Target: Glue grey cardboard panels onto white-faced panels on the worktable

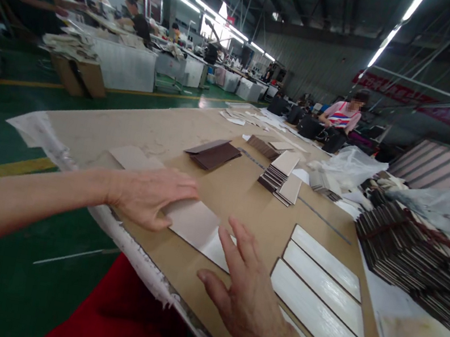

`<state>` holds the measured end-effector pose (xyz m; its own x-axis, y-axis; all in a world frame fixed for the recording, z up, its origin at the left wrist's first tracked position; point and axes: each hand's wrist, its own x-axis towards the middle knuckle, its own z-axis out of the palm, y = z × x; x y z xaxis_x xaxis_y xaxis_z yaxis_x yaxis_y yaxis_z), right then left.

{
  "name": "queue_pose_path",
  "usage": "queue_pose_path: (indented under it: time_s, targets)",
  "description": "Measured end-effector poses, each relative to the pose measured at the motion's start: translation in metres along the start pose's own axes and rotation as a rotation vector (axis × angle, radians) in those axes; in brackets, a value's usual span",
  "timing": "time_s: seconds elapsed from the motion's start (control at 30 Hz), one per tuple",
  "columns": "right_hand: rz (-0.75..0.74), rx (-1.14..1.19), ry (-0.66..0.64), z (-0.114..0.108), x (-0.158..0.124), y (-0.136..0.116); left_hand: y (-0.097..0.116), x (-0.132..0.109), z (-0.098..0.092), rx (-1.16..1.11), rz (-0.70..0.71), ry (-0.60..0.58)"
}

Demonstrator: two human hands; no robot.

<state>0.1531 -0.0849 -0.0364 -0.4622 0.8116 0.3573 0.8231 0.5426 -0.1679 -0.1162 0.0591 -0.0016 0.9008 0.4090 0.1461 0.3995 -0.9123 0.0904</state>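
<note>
A long pale strip with a beige panel [195,222] lies along the table's near edge. My left hand [154,194] is over it, thumb at the near edge and fingers curved across to the far edge, gripping it across its width; the part under the palm is hidden. My right hand [247,293] hovers with spread fingers by the strip's right end, where a shiny white surface shows, and holds nothing. To its right lie several dark-edged strips with wet-looking white faces [322,308], side by side. Farther back are stacked beige panels [280,172] and a folded brown piece [213,154].
A tall pile of dark-edged panels [418,252] stands on the right, with clear plastic sheeting [354,167] behind. A metal ruler [324,219] lies across the brown table covering [162,129]. A person [341,116] works at the far end; others sit at left benches.
</note>
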Motion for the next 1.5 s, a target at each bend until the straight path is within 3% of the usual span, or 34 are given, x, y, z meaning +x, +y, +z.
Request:
queue_pose_path:
  time_s: [0.13,0.27,0.4,0.5,0.6,0.73,0.83,0.93,1.17,1.5]
  targets:
    - [0.057,0.005,-0.092,0.003,0.005,-0.005,0.043,0.013,0.010,-0.063,0.091,0.044]
    - [0.067,-0.059,-0.059,0.002,0.002,-0.004,0.051,0.024,0.018,-0.081,0.095,0.108]
    - [0.067,-0.102,0.003,-0.010,-0.008,0.018,0.041,0.023,0.013,-0.106,0.093,0.209]
    - [0.209,-0.076,0.120,-0.032,-0.025,0.047,0.019,0.006,0.016,-0.127,-0.085,0.299]
    - [0.423,-0.022,0.191,-0.054,-0.045,0.070,-0.004,-0.012,0.043,-0.160,-0.192,0.179]
    - [0.561,0.071,0.171,-0.061,-0.061,0.076,-0.014,-0.015,0.088,-0.202,-0.102,0.023]
    - [0.533,0.101,0.112,-0.054,-0.066,0.072,-0.015,-0.009,0.103,-0.211,-0.098,0.030]
    - [0.476,0.097,0.048,-0.047,-0.067,0.070,-0.017,-0.010,0.104,-0.247,-0.094,0.047]
    - [0.375,0.139,-0.120,-0.032,-0.066,0.069,-0.011,-0.038,0.104,-0.348,-0.158,0.077]
    - [0.304,0.179,-0.303,-0.004,-0.032,0.068,-0.011,-0.059,0.101,-0.399,-0.278,0.087]
